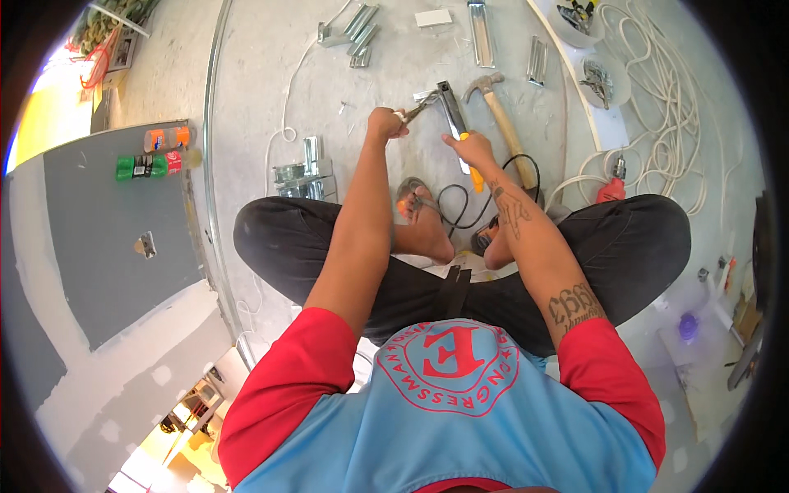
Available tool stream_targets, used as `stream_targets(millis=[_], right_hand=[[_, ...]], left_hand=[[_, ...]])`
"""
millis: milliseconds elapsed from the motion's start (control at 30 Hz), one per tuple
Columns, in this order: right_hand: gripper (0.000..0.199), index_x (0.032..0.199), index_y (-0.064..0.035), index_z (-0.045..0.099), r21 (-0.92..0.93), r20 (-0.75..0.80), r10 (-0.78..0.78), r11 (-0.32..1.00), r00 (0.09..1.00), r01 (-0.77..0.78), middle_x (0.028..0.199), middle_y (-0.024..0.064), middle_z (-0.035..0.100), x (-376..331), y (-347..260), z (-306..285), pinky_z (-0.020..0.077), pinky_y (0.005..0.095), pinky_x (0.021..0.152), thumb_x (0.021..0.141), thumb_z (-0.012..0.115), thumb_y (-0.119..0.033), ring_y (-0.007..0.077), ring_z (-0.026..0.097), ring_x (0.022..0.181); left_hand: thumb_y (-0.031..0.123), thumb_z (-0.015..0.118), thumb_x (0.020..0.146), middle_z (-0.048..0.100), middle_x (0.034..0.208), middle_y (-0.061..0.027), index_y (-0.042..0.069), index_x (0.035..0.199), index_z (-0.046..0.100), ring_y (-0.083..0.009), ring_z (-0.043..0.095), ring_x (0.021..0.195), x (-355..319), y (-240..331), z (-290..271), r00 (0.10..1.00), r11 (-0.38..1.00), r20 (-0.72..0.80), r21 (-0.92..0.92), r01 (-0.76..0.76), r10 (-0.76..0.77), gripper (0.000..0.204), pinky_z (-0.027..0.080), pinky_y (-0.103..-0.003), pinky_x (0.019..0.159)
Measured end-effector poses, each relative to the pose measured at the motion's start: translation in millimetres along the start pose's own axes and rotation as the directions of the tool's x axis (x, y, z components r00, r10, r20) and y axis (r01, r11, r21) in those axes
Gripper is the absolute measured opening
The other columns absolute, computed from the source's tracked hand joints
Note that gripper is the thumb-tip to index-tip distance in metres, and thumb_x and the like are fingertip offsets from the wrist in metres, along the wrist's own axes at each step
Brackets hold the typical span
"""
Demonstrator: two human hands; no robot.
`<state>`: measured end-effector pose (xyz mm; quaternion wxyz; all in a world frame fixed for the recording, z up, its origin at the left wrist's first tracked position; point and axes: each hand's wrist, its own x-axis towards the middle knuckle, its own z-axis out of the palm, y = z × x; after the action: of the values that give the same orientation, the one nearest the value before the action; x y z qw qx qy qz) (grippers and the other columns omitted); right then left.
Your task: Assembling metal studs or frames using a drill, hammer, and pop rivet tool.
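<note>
I squat on a concrete floor [271,74] with both arms stretched forward. My left hand [386,123] grips a small plier-like tool [413,110] whose tip meets a small bent piece of sheet metal [427,96]. My right hand [470,149] is closed on a yellow-handled tool [475,176] with a long dark metal blade [450,107] that reaches up to the same metal piece. A hammer [501,115] with a wooden handle lies on the floor just right of my right hand.
Short metal channel pieces [355,33] lie ahead and beside my left knee [306,168]. White cable coils [657,90] and two white bowls [604,78] of hardware are at the right. A black cord [460,205] loops by my feet. Bottles [152,160] lie on a grey board [107,238] at the left.
</note>
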<state>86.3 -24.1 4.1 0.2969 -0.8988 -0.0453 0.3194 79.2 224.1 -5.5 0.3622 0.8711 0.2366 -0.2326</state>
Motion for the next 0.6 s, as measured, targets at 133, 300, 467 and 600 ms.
stream_targets(millis=[133, 300, 467, 600], right_hand=[[0.07, 0.089, 0.0039, 0.069, 0.17, 0.0, -0.016, 0.985, 1.0, 0.016, 0.085, 0.0222, 0.071, 3.8, 10.7, 2.5, 0.0523, 0.0462, 0.075, 0.084, 0.062, -0.066, 0.0379, 0.069, 0.085], [0.071, 0.092, 0.0063, 0.069, 0.144, -0.012, -0.012, 0.989, 1.0, 0.013, 0.084, 0.0209, 0.07, 14.0, 17.9, 7.3, 0.0517, 0.0426, 0.074, 0.084, 0.064, -0.064, 0.033, 0.069, 0.083], [0.065, 0.079, 0.0035, 0.067, 0.226, 0.053, 0.01, 0.974, 0.999, -0.022, 0.076, 0.0145, 0.067, 23.3, 17.7, 12.1, 0.0494, 0.0403, 0.067, 0.086, 0.064, -0.061, 0.0272, 0.065, 0.071], [0.059, 0.078, 0.0004, 0.066, 0.28, 0.137, 0.05, 0.956, 0.989, -0.087, 0.073, 0.0112, 0.064, 31.0, 24.5, 13.6, 0.0482, 0.0381, 0.06, 0.087, 0.066, -0.057, 0.0228, 0.062, 0.064]], left_hand=[[0.019, 0.061, 0.086, 0.075, 0.08, -0.0136, 0.003, 0.089, 0.075, -0.0271, 0.075, 0.076, -24.0, 18.8, 18.1, 0.927, 0.913, -0.012, 0.167, 0.372, -0.376, 0.022, 0.058, -0.038, 0.074], [0.02, 0.063, 0.087, 0.075, 0.097, -0.0111, 0.009, 0.096, 0.077, -0.0284, 0.074, 0.09, -46.1, 40.9, 21.4, 0.956, 0.87, -0.279, 0.445, 0.214, -0.093, 0.02, 0.058, -0.038, 0.071], [0.021, 0.062, 0.088, 0.075, 0.102, -0.0088, 0.012, 0.098, 0.077, -0.0293, 0.073, 0.09, -55.5, 45.0, 16.3, 0.965, 0.819, -0.194, 0.515, 0.254, -0.178, 0.02, 0.056, -0.047, 0.069], [0.023, 0.061, 0.091, 0.072, 0.111, -0.009, 0.011, 0.107, 0.075, -0.0276, 0.07, 0.094, -59.9, 25.0, 17.2, 0.914, 0.805, -0.263, 0.439, 0.399, -0.31, 0.025, 0.05, -0.059, 0.077]])
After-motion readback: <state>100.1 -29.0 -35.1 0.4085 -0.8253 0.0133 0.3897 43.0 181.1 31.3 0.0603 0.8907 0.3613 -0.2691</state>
